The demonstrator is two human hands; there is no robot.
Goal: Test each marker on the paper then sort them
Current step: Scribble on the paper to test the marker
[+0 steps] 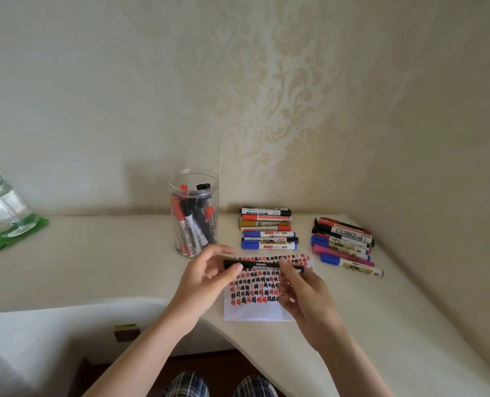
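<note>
A black marker lies level in the air above the paper, held at both ends. My left hand pinches its left end, the cap side, with thumb and fingers. My right hand grips the right part of the barrel. The paper lies flat on the table and carries rows of red and black test marks. A clear plastic jar behind my left hand holds several red and black markers upright.
Two groups of markers lie on the table: a neat row behind the paper and a looser pile at the right by the wall. A glass vessel on a green base stands far left. The table's curved edge runs below my arms.
</note>
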